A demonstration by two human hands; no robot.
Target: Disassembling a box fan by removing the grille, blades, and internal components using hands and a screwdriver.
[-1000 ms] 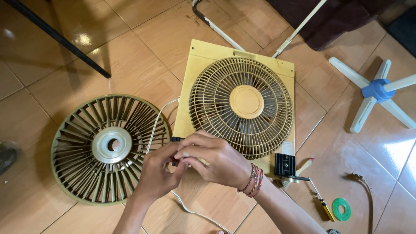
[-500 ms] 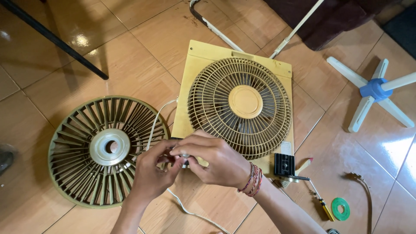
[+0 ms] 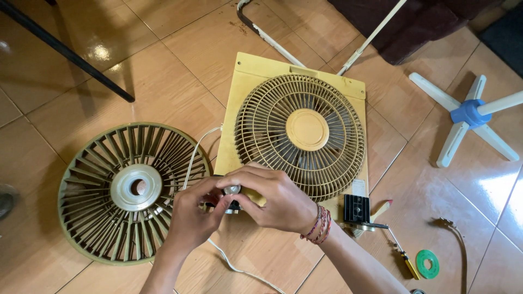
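Both my hands meet low in the middle of the head view over a small part with a round silver knob [image 3: 232,189] and a dark body. My left hand [image 3: 192,215] pinches it from the left; my right hand [image 3: 275,198], with a beaded bracelet on the wrist, covers it from the right. A white cord [image 3: 192,158] runs from the part up and also down toward me. Just behind my hands lies the yellow box fan body [image 3: 251,71] with its round grille [image 3: 299,136]. To the left lies a loose olive-green round grille [image 3: 131,190] with a silver hub.
A small black block [image 3: 357,208], a screwdriver with a yellow handle [image 3: 403,256] and a green ring [image 3: 427,264] lie on the tiled floor at right. A white-and-blue cross-shaped stand [image 3: 468,114] sits far right. A dark pole [image 3: 65,51] crosses top left; white tubing [image 3: 267,35] at top.
My hands stay together on the small part; my fingers have shifted so that the silver knob now shows between them. The view has barely moved.
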